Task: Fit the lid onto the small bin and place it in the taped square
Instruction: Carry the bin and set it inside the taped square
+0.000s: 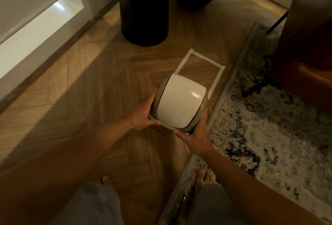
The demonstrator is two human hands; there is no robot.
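Item: small bin, beige body with a white swing lid seated on top. I hold it between both hands, over the wood floor, at the near corner of the taped square. Whether its base touches the floor I cannot tell; my view is from above.

Left hand: curled on the bin's left side, thumb along the lower rim, so the lid cannot lift.

Right hand: cupped at the near right edge, fingers wrapped around the rim. The two hands oppose each other, which I judge steadies the round body for carrying.

Taped square: white tape on the floor, mostly bare, just beyond the bin and beside the rug. The bin overlaps its near corner only.

Status, my judgement: lid looks fitted; placement remains. The bin wants moving forward and right to sit inside the tape.

Nearby: two dark cylinders beyond the square, well apart from the bin.
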